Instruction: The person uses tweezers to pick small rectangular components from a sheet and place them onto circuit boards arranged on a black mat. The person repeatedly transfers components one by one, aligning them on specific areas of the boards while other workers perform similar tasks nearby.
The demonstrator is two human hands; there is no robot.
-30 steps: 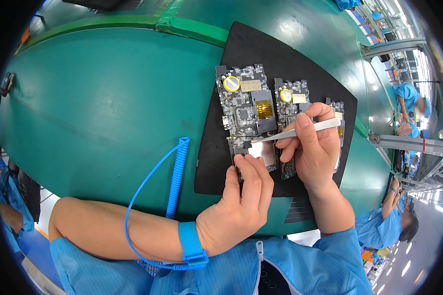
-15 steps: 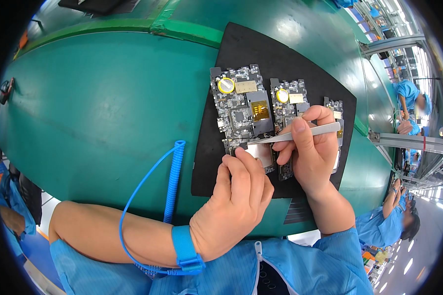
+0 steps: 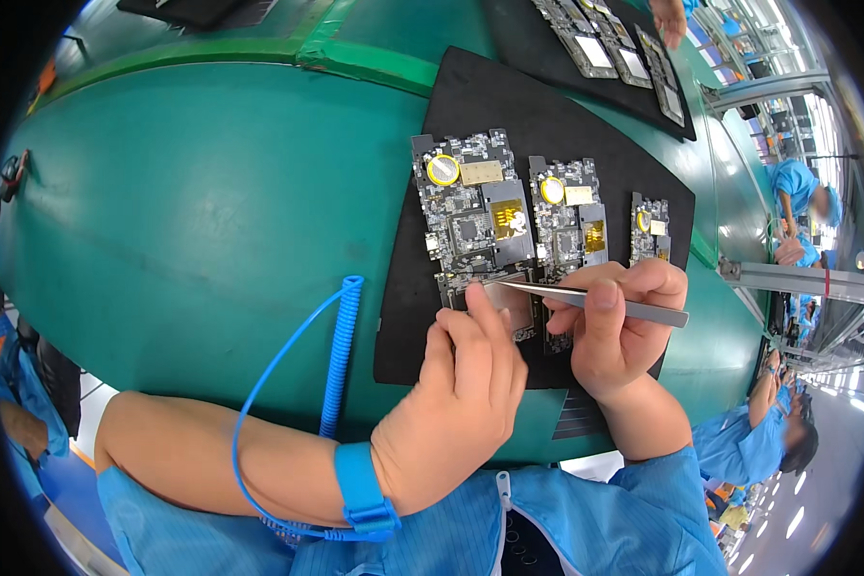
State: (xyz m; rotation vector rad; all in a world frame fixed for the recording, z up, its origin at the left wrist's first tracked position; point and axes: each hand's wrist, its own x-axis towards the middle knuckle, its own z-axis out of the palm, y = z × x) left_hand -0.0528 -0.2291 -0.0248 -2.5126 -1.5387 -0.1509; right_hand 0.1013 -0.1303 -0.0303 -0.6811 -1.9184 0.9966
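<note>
In my right hand (image 3: 624,322), metal tweezers (image 3: 634,309) are pinched between thumb and fingers, their tip pointing left. The tip is at the lower part of the leftmost circuit board (image 3: 466,206), near a flat silvery plate (image 3: 512,305). My left hand (image 3: 470,379) has its fingers bent at that board's lower end, the index fingertip close to the tweezers' tip; its thumb is hidden. This board carries a round yellow-rimmed coin cell (image 3: 443,170) and an amber film patch. Alongside lie a middle circuit board (image 3: 566,206) and a right circuit board (image 3: 650,226), both partly covered by my right hand.
The boards lie on a black mat (image 3: 403,326) on a green table (image 3: 192,211). A blue coiled cord (image 3: 342,355) runs to my left wrist strap (image 3: 363,485). Beyond, a second black mat (image 3: 518,48) bears several boards, with another person's hand (image 3: 670,21) beside it.
My right hand has shifted down and right, and the tweezers' rear end has dropped. My left index finger has lifted slightly. The far mat with boards and the other person's hand have come into view.
</note>
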